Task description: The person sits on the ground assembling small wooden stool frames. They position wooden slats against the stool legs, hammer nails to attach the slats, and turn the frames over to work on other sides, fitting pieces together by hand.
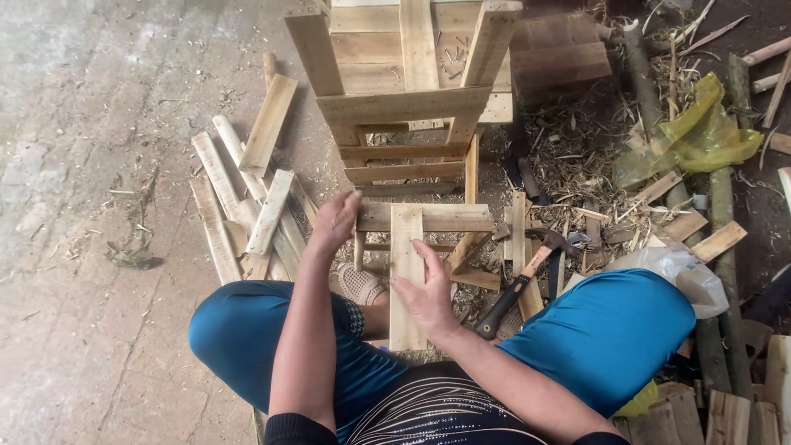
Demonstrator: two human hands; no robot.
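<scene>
Left hand (334, 221): fingers curled over the crosspiece (428, 217) end, steadying it.
Right hand (424, 292): fingers spread flat, pressing the upright slat (407, 247) square.
Hammer (527, 276): lies just beside.

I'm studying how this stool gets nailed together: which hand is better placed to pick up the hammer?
Probably the right hand: it rests on the upright slat just beside the hammer, while the left hand grips the crosspiece on the far side.
</scene>
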